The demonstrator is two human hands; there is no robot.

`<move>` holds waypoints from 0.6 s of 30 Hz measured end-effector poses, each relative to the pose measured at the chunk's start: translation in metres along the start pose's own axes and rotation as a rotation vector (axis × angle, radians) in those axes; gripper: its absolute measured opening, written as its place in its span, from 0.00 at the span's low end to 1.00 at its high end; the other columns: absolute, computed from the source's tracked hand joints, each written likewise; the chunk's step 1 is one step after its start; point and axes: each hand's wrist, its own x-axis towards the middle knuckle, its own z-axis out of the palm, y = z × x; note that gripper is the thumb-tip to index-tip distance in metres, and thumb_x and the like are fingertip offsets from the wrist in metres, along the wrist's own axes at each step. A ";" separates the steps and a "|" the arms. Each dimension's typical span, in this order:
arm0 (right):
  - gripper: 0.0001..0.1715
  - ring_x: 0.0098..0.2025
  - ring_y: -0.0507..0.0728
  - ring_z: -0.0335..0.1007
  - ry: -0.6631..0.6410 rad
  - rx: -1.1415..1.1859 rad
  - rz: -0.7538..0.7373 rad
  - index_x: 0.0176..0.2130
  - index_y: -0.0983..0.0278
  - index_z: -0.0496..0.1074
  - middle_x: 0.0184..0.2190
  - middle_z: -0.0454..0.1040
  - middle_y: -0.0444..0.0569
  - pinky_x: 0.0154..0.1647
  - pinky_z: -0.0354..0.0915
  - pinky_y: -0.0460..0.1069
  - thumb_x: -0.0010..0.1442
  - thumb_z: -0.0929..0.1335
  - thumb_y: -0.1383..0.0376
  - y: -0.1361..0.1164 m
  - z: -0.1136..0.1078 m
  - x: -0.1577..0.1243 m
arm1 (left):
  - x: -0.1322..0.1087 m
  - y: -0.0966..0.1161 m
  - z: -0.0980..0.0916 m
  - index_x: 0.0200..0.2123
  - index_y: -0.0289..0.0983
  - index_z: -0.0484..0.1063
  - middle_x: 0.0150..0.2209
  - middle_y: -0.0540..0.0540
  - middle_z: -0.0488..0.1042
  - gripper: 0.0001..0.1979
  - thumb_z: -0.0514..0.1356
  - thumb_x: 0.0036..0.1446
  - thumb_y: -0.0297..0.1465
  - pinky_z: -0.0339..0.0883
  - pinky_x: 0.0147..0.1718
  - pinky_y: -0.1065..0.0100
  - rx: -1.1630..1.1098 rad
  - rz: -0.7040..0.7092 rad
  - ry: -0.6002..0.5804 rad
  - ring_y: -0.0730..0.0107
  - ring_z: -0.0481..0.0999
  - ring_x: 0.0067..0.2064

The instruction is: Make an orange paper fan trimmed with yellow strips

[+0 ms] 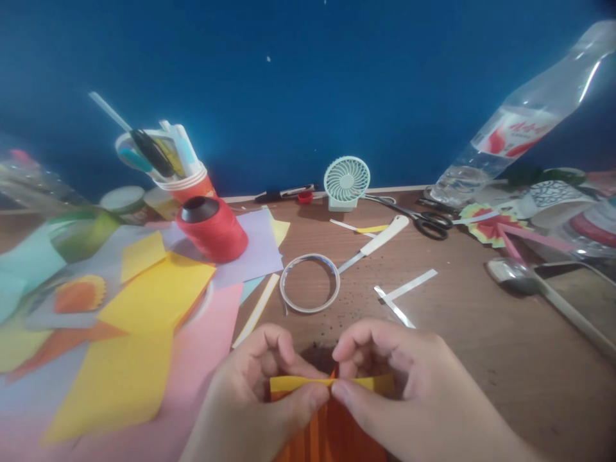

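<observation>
Near the bottom middle of the head view, both hands meet at a narrow yellow paper strip (291, 384). My left hand (262, 385) pinches it close to its middle between thumb and fingers. Right beside that, the thumb of my right hand (394, 378) presses on the same strip, its fingers curled behind. Orange pleated paper (332, 430) hangs below the strip, with a small orange tip showing between the thumbs. The fingers hide part of where strip and orange paper meet. A tape roll (283, 289) lies just beyond the hands.
Coloured paper sheets (139, 295) and a red thread spool (214, 231) lie to the left, before a cup of pens (185, 183). A small fan (346, 183), a white-handled knife (385, 236) and scissors (430, 224) lie farther back. A bottle (524, 122) leans at right.
</observation>
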 end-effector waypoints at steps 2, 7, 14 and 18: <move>0.09 0.24 0.50 0.70 -0.003 0.005 0.006 0.25 0.62 0.68 0.21 0.73 0.41 0.21 0.63 0.41 0.41 0.65 0.75 0.000 0.000 0.000 | -0.001 -0.001 0.000 0.23 0.39 0.56 0.20 0.52 0.75 0.18 0.66 0.39 0.26 0.63 0.23 0.76 -0.002 0.008 0.003 0.74 0.72 0.24; 0.09 0.23 0.49 0.69 -0.017 0.026 0.031 0.25 0.62 0.68 0.20 0.72 0.39 0.22 0.63 0.40 0.41 0.65 0.75 -0.005 -0.002 -0.001 | -0.001 -0.002 -0.001 0.23 0.39 0.56 0.20 0.52 0.75 0.18 0.66 0.38 0.26 0.64 0.24 0.76 -0.038 0.016 -0.001 0.75 0.72 0.24; 0.10 0.23 0.48 0.68 -0.022 0.049 0.049 0.24 0.62 0.67 0.19 0.71 0.39 0.22 0.63 0.40 0.41 0.65 0.76 -0.007 -0.003 -0.002 | -0.005 0.003 0.002 0.22 0.38 0.56 0.20 0.52 0.75 0.19 0.68 0.38 0.26 0.64 0.24 0.78 -0.104 0.007 -0.020 0.77 0.73 0.24; 0.10 0.23 0.48 0.68 -0.026 0.077 0.058 0.24 0.62 0.67 0.20 0.71 0.38 0.22 0.63 0.39 0.41 0.65 0.76 -0.008 -0.004 -0.003 | -0.006 0.003 0.002 0.22 0.39 0.55 0.21 0.53 0.75 0.19 0.67 0.38 0.25 0.65 0.25 0.76 -0.131 -0.013 -0.038 0.75 0.73 0.24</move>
